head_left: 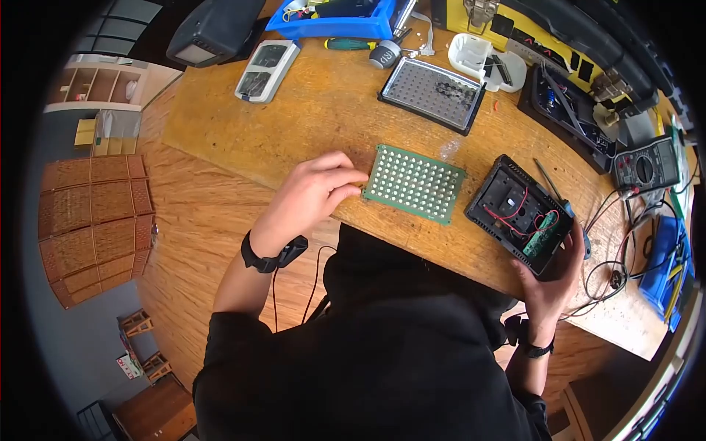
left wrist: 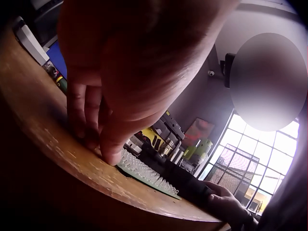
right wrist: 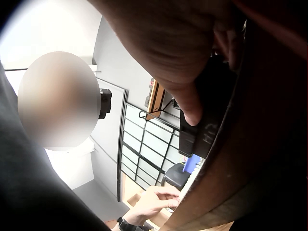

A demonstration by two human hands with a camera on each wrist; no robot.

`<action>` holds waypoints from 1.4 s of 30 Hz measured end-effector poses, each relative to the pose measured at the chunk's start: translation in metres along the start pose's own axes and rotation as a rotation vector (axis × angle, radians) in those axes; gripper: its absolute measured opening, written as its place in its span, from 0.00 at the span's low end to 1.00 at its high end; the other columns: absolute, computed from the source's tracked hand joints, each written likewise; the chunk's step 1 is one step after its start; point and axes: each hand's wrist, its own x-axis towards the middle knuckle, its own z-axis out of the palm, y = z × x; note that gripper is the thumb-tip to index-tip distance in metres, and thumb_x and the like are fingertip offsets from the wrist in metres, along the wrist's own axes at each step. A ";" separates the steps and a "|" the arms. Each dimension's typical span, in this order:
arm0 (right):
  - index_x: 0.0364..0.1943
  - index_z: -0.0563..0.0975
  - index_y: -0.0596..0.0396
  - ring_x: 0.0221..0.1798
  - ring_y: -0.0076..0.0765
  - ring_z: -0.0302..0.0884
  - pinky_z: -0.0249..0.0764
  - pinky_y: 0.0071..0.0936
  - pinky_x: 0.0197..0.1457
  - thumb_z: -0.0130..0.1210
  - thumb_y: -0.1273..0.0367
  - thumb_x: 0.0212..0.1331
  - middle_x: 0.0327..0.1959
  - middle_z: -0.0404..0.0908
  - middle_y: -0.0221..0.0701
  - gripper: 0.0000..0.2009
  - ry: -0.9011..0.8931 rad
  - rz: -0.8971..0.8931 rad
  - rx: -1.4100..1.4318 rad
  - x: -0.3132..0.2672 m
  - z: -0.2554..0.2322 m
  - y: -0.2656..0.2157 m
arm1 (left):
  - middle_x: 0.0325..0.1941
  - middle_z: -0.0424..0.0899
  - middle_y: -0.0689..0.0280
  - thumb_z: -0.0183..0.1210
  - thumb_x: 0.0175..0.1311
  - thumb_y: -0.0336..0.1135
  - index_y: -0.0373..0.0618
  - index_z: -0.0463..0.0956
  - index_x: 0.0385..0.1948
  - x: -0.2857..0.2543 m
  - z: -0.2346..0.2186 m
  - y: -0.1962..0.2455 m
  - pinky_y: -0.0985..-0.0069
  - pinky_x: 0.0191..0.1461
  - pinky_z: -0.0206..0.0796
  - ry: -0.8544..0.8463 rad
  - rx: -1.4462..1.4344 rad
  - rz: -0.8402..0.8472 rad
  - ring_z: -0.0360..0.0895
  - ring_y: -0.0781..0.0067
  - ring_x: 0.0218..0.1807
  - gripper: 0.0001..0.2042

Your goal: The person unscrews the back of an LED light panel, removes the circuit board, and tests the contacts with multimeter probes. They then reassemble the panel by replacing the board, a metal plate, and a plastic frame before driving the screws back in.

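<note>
A green LED circuit board (head_left: 414,184), studded with rows of clear LEDs, lies near the front edge of the wooden workbench. My left hand (head_left: 320,184) pinches its left end between thumb and fingertips; the left wrist view shows the thumb (left wrist: 112,156) right at the board's end. To the right, an open black plastic housing (head_left: 507,195) holds a small green circuit board (head_left: 542,234) and red wires. My right hand (head_left: 555,283) grips the housing's near right corner, thumb on the near side and fingers round the right side. Its fingers are partly hidden in the right wrist view.
Behind the board lies a black-framed panel (head_left: 434,92) with a dotted grid. A screwdriver (head_left: 550,180) lies along the housing's right side. Further right are a multimeter (head_left: 647,167) with cables and a black tray (head_left: 566,110). A blue bin (head_left: 334,22) stands at the back.
</note>
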 end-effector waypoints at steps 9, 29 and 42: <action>0.84 0.60 0.57 0.65 0.38 0.85 0.83 0.34 0.68 0.86 0.79 0.38 0.73 0.77 0.46 0.62 0.029 -0.048 -0.088 0.000 -0.004 0.007 | 0.36 0.83 0.64 0.73 0.58 0.25 0.40 0.86 0.34 0.019 -0.008 0.008 0.64 0.42 0.80 -0.044 0.214 0.249 0.86 0.59 0.37 0.06; 0.79 0.66 0.59 0.66 0.46 0.84 0.83 0.38 0.68 0.90 0.73 0.34 0.76 0.75 0.45 0.60 0.022 -0.019 -0.261 0.003 -0.008 -0.007 | 0.40 0.89 0.60 0.67 0.66 0.35 0.43 0.87 0.39 0.281 -0.005 0.001 0.59 0.48 0.79 -0.058 0.500 0.504 0.88 0.53 0.44 0.07; 0.79 0.65 0.56 0.64 0.49 0.84 0.86 0.39 0.64 0.88 0.69 0.39 0.76 0.74 0.43 0.57 -0.011 -0.131 -0.336 0.009 -0.016 -0.014 | 0.39 0.88 0.62 0.76 0.56 0.28 0.39 0.87 0.36 0.191 0.023 0.136 0.63 0.43 0.79 -0.199 0.083 0.902 0.87 0.58 0.40 0.09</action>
